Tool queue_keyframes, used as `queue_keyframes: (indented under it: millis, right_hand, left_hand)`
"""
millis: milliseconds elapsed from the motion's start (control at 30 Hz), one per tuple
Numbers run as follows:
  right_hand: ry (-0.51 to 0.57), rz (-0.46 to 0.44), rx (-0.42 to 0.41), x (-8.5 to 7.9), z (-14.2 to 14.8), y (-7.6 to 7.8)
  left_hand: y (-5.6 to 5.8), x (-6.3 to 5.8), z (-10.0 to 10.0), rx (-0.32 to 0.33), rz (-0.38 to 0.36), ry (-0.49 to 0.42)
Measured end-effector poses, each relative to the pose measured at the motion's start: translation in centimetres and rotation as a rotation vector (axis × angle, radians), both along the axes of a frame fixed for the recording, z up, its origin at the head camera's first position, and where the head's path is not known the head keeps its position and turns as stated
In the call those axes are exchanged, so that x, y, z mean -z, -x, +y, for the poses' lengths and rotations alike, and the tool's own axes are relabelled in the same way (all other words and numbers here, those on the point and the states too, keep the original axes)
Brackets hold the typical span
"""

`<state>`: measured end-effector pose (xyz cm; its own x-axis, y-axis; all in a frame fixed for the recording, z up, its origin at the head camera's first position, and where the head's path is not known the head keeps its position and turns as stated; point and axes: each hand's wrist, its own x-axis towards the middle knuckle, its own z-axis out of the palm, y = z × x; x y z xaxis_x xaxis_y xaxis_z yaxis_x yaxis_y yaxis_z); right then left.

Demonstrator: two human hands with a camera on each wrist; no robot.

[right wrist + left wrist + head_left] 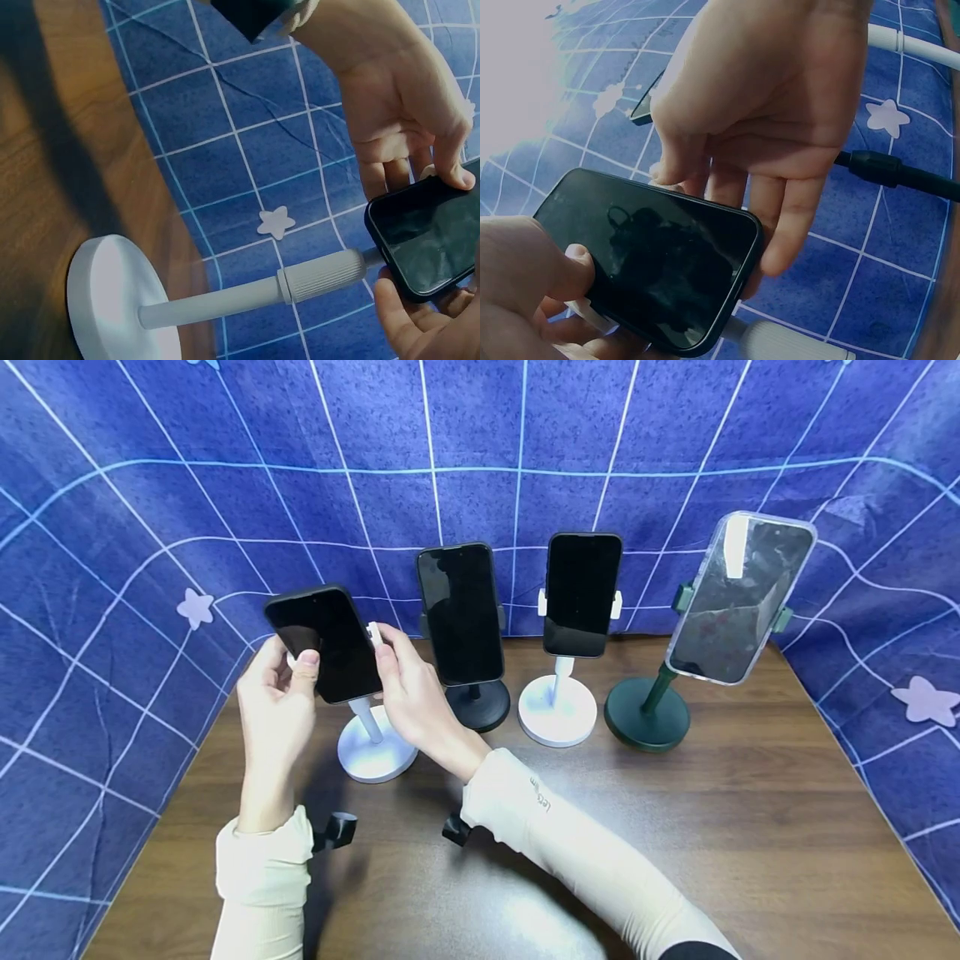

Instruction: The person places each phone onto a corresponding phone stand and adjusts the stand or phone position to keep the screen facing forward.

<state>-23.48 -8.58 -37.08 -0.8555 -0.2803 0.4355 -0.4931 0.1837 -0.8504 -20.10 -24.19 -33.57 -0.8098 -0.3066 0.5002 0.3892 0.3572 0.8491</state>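
A black smartphone (330,647) leans at the head of a white phone stand (372,758) on the left of the table. My left hand (279,706) grips the phone's left edge, its thumb over the screen and its fingers curled behind. White clamp plastic (592,315) shows beside those fingers in the left wrist view. On the other edge, my right hand (420,697) pinches the stand's white clamp arm (373,633) between thumb and fingers. The ribbed stem (322,274) rises behind the phone in the right wrist view. The clamp's back is hidden.
To the right stand three more phones in holders: a phone on a black stand (477,706), one on a white stand (557,718), and a clear-cased phone (738,602) on a green stand (647,727). A blue gridded cloth (480,427) hangs behind the wooden table (750,827).
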Motion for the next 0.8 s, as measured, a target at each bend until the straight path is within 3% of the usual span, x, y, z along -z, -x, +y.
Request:
queue_keyframes:
  millis: [333,800]
  right_hand:
    - [0.02,-0.025,0.001,-0.3,-0.39,-0.09]
    - [0.071,-0.1,-0.038,-0.53,-0.61,-0.01]
  left_hand:
    - [-0.05,0.2,-0.15,0.008,-0.002,0.004]
    - [-0.05,0.34,-0.37,-0.038,-0.026,0.067]
